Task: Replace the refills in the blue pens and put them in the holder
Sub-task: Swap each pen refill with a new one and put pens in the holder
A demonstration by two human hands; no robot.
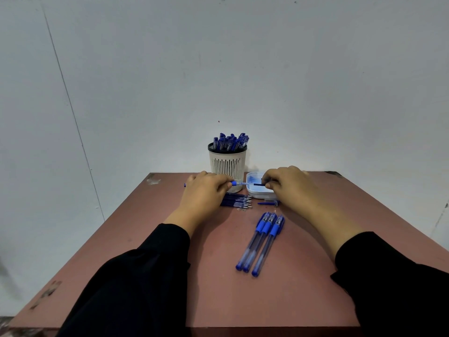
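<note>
Left hand (204, 190) grip hiding pen barrel (237, 183), right hand (289, 184) grip pinching dark refill (258, 184) — tip unclear, refill pile (237, 201) half-covered

The holder (228, 166) is set at the table's (150, 276) far edge, the tray (252, 193) just right of it; refills (237, 200) are laid before the holder, three pens (261, 242) nearer.

Bare room: table (170, 276), white wall (145, 81)
</note>
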